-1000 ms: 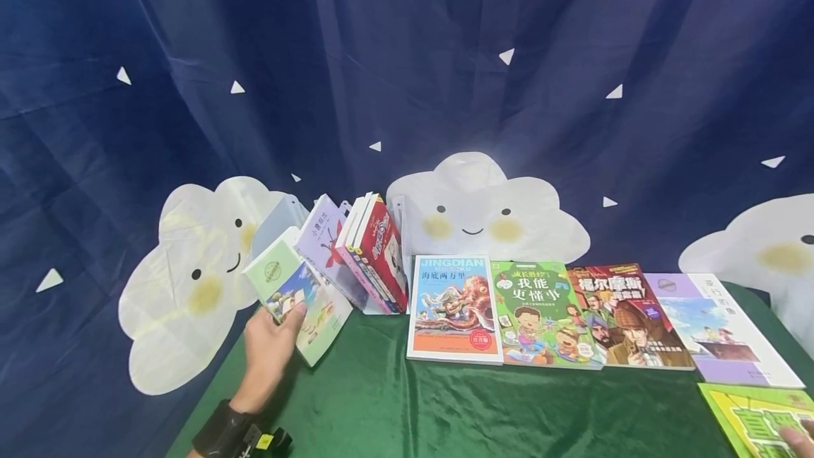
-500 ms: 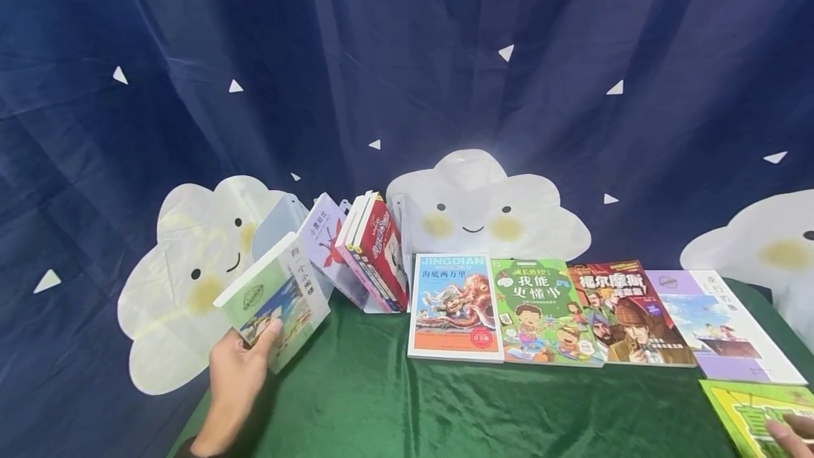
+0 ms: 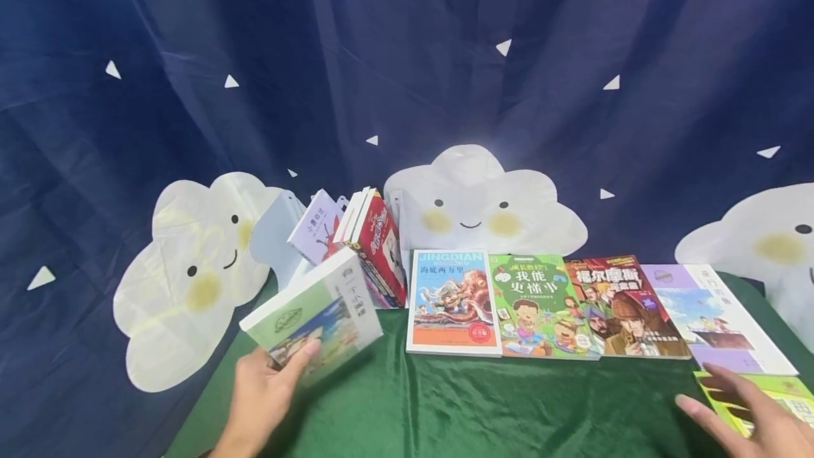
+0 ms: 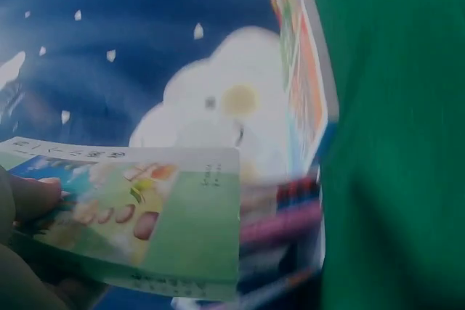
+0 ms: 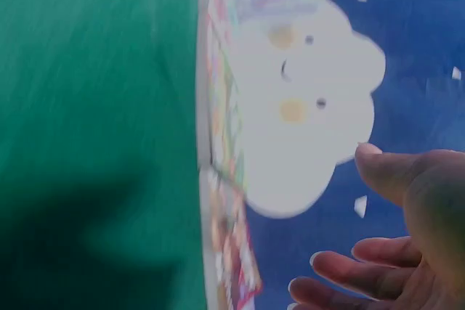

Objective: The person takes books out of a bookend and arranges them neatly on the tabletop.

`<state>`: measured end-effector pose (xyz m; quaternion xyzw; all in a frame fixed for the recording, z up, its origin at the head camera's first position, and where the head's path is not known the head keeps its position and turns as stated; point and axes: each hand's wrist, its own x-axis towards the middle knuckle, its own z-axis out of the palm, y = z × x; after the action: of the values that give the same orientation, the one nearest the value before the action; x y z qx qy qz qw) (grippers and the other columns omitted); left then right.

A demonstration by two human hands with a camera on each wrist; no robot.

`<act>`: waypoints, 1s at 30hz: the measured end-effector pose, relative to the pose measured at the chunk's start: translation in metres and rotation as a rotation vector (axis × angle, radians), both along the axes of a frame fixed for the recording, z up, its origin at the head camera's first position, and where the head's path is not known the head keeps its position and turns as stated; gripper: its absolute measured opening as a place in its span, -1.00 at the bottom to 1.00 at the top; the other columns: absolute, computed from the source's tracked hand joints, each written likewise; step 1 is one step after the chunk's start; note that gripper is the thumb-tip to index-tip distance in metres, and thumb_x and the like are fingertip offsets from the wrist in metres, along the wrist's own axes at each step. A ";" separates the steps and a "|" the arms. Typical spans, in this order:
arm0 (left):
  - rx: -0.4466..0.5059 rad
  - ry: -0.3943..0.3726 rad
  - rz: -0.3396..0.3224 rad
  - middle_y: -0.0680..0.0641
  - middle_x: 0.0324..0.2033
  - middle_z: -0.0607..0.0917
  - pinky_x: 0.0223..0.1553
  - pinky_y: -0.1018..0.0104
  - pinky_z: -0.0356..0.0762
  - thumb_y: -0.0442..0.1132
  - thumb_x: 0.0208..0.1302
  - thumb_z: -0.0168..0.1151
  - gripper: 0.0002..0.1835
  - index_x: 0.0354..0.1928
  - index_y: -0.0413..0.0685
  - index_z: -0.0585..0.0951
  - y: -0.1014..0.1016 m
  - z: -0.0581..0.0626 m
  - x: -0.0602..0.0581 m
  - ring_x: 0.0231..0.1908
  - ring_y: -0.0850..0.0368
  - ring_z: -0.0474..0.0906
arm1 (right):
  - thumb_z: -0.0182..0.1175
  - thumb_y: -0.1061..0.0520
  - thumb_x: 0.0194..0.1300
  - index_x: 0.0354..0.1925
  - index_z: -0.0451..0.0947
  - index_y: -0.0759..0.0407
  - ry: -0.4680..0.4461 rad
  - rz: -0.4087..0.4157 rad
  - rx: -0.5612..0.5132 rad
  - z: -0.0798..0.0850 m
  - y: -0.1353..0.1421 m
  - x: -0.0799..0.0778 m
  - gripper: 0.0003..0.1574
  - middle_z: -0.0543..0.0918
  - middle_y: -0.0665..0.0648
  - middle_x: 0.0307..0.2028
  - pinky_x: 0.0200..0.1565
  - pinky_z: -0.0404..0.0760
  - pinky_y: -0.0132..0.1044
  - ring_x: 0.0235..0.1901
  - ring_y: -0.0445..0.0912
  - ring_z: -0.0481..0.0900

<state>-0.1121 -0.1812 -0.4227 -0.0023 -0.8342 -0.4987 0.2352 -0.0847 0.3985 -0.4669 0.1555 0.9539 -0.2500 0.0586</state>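
My left hand (image 3: 263, 391) grips a light green book (image 3: 318, 320) with a picture on its cover, thumb on the front. The book is tilted and raised in front of the bookend. In the left wrist view, the same green book (image 4: 174, 215) lies between thumb and fingers. My right hand (image 3: 757, 415) is spread over a bright green-and-yellow book (image 3: 785, 387) at the table's right; I cannot tell whether it touches. In the right wrist view, the right hand (image 5: 392, 245) has its fingers apart with nothing between them.
Behind the held book, a grey bookend (image 3: 276, 232) bears a leaning lilac book (image 3: 316, 228) and several upright ones, including a red book (image 3: 381, 246). Along the green cloth (image 3: 509, 408) lie an octopus-cover book (image 3: 453, 302), a green book (image 3: 540, 309), a detective book (image 3: 629, 309) and a purple-white book (image 3: 718, 324).
The left hand has drawn the light green book away from the bookend, first leftward, then right and tilted. The right hand has moved left into view and spread its fingers.
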 end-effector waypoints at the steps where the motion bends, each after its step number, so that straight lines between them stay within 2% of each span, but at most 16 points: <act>1: 0.010 -0.010 -0.019 -0.21 -0.18 0.86 -0.23 0.55 0.73 -0.38 0.20 0.50 -0.69 0.00 -0.17 0.75 0.005 0.000 0.001 -0.26 0.46 0.75 | 0.18 -0.36 0.46 0.39 0.08 0.72 0.017 0.050 -0.010 0.005 -0.007 -0.001 0.23 0.40 0.81 0.17 -0.02 0.66 0.33 0.09 0.64 0.46; 3: 0.041 -0.037 -0.060 -0.17 -0.19 0.86 -0.24 0.48 0.75 -0.37 0.19 0.51 -0.71 -0.03 -0.14 0.76 0.016 -0.001 0.004 -0.26 0.40 0.77 | 0.22 -0.34 0.44 0.43 0.06 0.67 0.053 0.122 -0.042 0.014 -0.020 -0.002 0.22 0.43 0.77 0.20 -0.06 0.71 0.26 0.10 0.61 0.50; 4: 0.064 -0.054 -0.081 -0.16 -0.20 0.87 -0.24 0.45 0.77 -0.36 0.18 0.51 -0.72 -0.04 -0.14 0.76 0.021 -0.002 0.006 -0.27 0.37 0.78 | 0.25 -0.33 0.42 0.44 0.08 0.62 0.084 0.140 -0.052 0.017 -0.028 -0.002 0.20 0.47 0.73 0.21 -0.09 0.75 0.17 0.09 0.55 0.56; 6: 0.128 -0.097 -0.138 -0.16 -0.21 0.86 -0.25 0.36 0.79 -0.36 0.18 0.51 -0.73 -0.06 -0.14 0.77 0.032 -0.002 0.009 -0.30 0.32 0.80 | 0.31 -0.27 0.40 0.49 0.09 0.51 0.126 0.175 -0.102 0.022 -0.040 -0.001 0.16 0.52 0.63 0.24 -0.12 0.79 -0.05 0.07 0.22 0.71; 7: 0.161 -0.122 -0.172 -0.16 -0.22 0.86 -0.25 0.33 0.80 -0.36 0.19 0.50 -0.74 -0.06 -0.14 0.76 0.037 -0.002 0.011 -0.30 0.29 0.81 | 0.33 -0.24 0.39 0.51 0.09 0.46 0.143 0.193 -0.127 0.023 -0.045 0.000 0.14 0.54 0.57 0.26 -0.14 0.78 -0.16 0.04 -0.01 0.74; 8: 0.190 -0.143 -0.212 -0.17 -0.21 0.86 -0.25 0.29 0.81 -0.36 0.20 0.49 -0.75 -0.06 -0.16 0.76 0.041 -0.003 0.012 -0.30 0.27 0.81 | 0.36 -0.19 0.38 0.53 0.11 0.40 0.176 0.215 -0.148 0.023 -0.051 0.000 0.11 0.59 0.47 0.26 -0.16 0.77 -0.26 0.01 -0.22 0.73; 9: 0.214 -0.161 -0.254 -0.18 -0.21 0.86 -0.25 0.26 0.81 -0.36 0.22 0.47 -0.76 -0.06 -0.17 0.76 0.045 -0.003 0.013 -0.30 0.24 0.82 | 0.39 -0.13 0.37 0.54 0.13 0.33 0.216 0.242 -0.172 0.022 -0.056 0.001 0.07 0.64 0.29 0.26 -0.18 0.75 -0.35 -0.03 -0.40 0.68; 11: 0.244 -0.182 -0.355 -0.22 -0.20 0.85 -0.22 0.23 0.82 -0.36 0.28 0.43 -0.76 -0.03 -0.24 0.74 0.052 -0.003 0.015 -0.28 0.21 0.83 | 0.44 0.02 0.33 0.55 0.16 0.21 0.299 0.313 -0.229 0.020 -0.067 0.004 0.02 0.66 -0.08 0.25 -0.18 0.72 -0.45 -0.04 -0.64 0.54; 13: 0.257 -0.194 -0.452 -0.27 -0.18 0.84 -0.20 0.21 0.82 -0.36 0.32 0.39 -0.76 -0.01 -0.31 0.72 0.058 -0.004 0.017 -0.25 0.20 0.83 | 0.47 0.19 0.26 0.55 0.18 0.15 0.397 0.413 -0.296 0.016 -0.079 0.005 0.03 0.60 -0.33 0.22 -0.14 0.72 -0.46 0.03 -0.62 0.54; 15: 0.273 -0.210 -0.542 -0.32 -0.16 0.83 -0.17 0.23 0.82 -0.35 0.37 0.34 -0.74 0.02 -0.37 0.70 0.063 -0.005 0.018 -0.22 0.20 0.83 | 0.47 0.34 0.18 0.55 0.19 0.12 0.475 0.523 -0.369 0.014 -0.091 0.006 0.08 0.54 -0.47 0.21 -0.11 0.73 -0.45 0.09 -0.55 0.58; 18: 0.328 -0.264 -0.658 -0.38 -0.11 0.80 -0.12 0.25 0.81 -0.35 0.42 0.29 -0.71 0.07 -0.43 0.67 0.071 -0.008 0.021 -0.19 0.20 0.82 | 0.41 0.48 0.13 0.57 0.13 0.15 0.509 0.677 -0.510 0.012 -0.110 0.006 0.15 0.54 -0.35 0.30 -0.05 0.76 -0.39 0.20 -0.45 0.58; 20: 0.369 -0.309 -0.726 -0.42 -0.07 0.77 -0.08 0.24 0.80 -0.35 0.43 0.27 -0.68 0.11 -0.45 0.64 0.077 -0.010 0.022 -0.15 0.19 0.82 | 0.36 0.50 0.18 0.60 0.08 0.14 0.471 0.734 -0.606 0.011 -0.122 0.007 0.15 0.52 -0.30 0.35 -0.02 0.77 -0.35 0.25 -0.42 0.56; 24: 0.423 -0.393 -0.828 -0.45 0.03 0.73 0.03 0.23 0.78 -0.32 0.44 0.27 -0.61 0.21 -0.40 0.60 0.088 -0.012 0.027 -0.08 0.20 0.81 | 0.24 0.48 0.33 0.64 -0.04 0.08 0.326 0.800 -0.801 0.008 -0.142 0.008 0.11 0.48 -0.32 0.39 0.06 0.77 -0.25 0.30 -0.39 0.53; 28: 0.476 -0.482 -0.885 -0.43 0.06 0.73 0.09 0.28 0.75 -0.27 0.43 0.29 -0.59 0.24 -0.32 0.61 0.096 -0.013 0.032 -0.04 0.23 0.80 | 0.19 0.51 0.36 0.65 -0.06 -0.15 0.198 0.852 -0.955 0.001 -0.152 0.007 0.15 0.44 -0.42 0.39 0.08 0.77 -0.22 0.29 -0.40 0.53; 30: 0.525 -0.536 -0.907 -0.43 0.08 0.73 0.11 0.27 0.74 -0.25 0.43 0.30 -0.58 0.25 -0.30 0.61 0.100 -0.014 0.035 -0.03 0.22 0.80 | 0.19 0.49 0.37 0.61 0.01 -0.33 0.133 0.855 -1.021 -0.003 -0.154 0.006 0.15 0.44 -0.46 0.37 0.05 0.77 -0.25 0.27 -0.43 0.52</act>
<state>-0.0774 -0.0809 -0.4368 -0.1743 -0.6288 -0.7226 -0.2282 -0.0788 0.2444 -0.4703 -0.2991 0.6950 -0.6341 0.1598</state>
